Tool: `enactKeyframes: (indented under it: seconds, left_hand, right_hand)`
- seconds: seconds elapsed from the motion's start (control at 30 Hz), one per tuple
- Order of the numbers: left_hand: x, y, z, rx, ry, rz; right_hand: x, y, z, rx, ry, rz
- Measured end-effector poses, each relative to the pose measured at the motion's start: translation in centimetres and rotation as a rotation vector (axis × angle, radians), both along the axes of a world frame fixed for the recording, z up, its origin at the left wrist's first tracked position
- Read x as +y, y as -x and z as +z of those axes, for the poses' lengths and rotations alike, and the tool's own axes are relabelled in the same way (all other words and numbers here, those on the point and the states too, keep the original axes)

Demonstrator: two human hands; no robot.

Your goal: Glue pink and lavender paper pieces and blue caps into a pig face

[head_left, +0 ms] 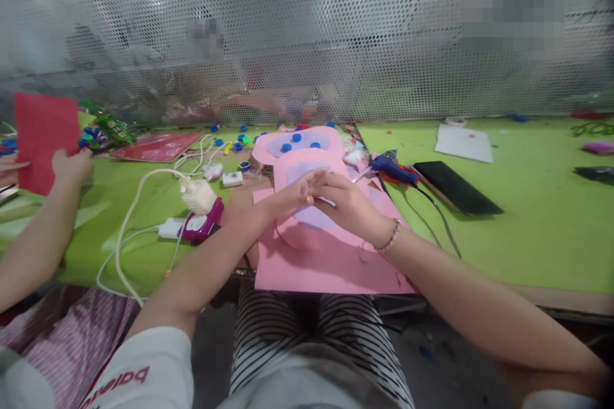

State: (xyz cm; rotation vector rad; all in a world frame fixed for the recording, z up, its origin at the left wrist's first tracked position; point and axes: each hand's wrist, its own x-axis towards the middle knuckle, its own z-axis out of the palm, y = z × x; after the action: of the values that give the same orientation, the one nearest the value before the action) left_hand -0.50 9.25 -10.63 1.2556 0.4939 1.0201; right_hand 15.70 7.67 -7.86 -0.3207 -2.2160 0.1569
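Note:
My left hand (303,190) and my right hand (344,199) meet over a pink paper cutout (283,166). The left fingers curl in against the right fingertips; whatever lies between them, if anything, is hidden. My right hand has its fingers stretched out, back up, a beaded bracelet on the wrist. Pale purple paper (314,217) sits on the cutout under my hands. Beneath lies a larger pink sheet (311,268). Blue bottle caps (297,138) rest on the cutout's upper part. Just right of my hands is a blue glue gun (396,169).
A purple power strip (204,223) with plugs and cords lies at left. A dark phone-like slab (455,188) and white paper (464,143) lie at right. A co-worker's hands hold red paper (45,134) at far left. A perforated metal panel (288,38) stands behind.

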Motion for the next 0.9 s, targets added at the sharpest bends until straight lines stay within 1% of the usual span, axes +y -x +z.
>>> enactKeyframes:
  seconds: [0.13, 0.23, 0.33, 0.4, 0.5, 0.6, 0.67, 0.73, 0.8, 0.87, 0.9]
  left_hand:
    - [0.3, 0.1, 0.2, 0.070, -0.118, -0.011]
    - [0.6, 0.3, 0.0, 0.049, -0.116, 0.030]
    - [0.7, 0.5, -0.4, 0.012, -0.070, 0.097]
    - [0.7, 0.7, -0.6, -0.016, -0.050, 0.154]
    - [0.7, 0.9, -0.6, 0.016, -0.056, 0.250]
    - [0.7, 1.0, -0.3, 0.146, -0.109, 0.294]
    - [0.6, 1.1, 0.0, 0.255, -0.180, 0.281]
    - [0.4, 1.1, 0.3, 0.392, -0.265, 0.224]
    - [0.1, 1.1, 0.5, 0.576, -0.340, 0.133]
    - [-0.1, 1.0, 0.3, 0.765, -0.396, 0.059]
    - [-0.1, 1.0, 0.2, 0.849, -0.423, 0.053]
  right_hand:
    - [-0.4, -0.1, 0.2, 0.014, -0.047, -0.021]
    - [-0.6, -0.1, 0.5, 0.050, -0.057, -0.015]
    - [-0.4, -0.4, 0.7, 0.079, 0.012, -0.026]
    - [0.0, -0.6, 0.7, 0.081, 0.082, -0.062]
    - [0.8, -1.2, 0.7, 0.072, 0.154, -0.122]
    - [1.5, -1.6, 0.8, 0.053, 0.169, -0.150]
    - [1.7, -1.9, 1.0, 0.049, 0.159, -0.156]
    - [1.8, -2.2, 1.2, 0.040, 0.140, -0.161]
    - [1.9, -2.5, 1.4, 0.009, 0.135, -0.172]
    - [2.0, -2.6, 1.4, -0.098, 0.170, -0.164]
    - [2.1, -2.7, 1.3, -0.195, 0.199, -0.133]
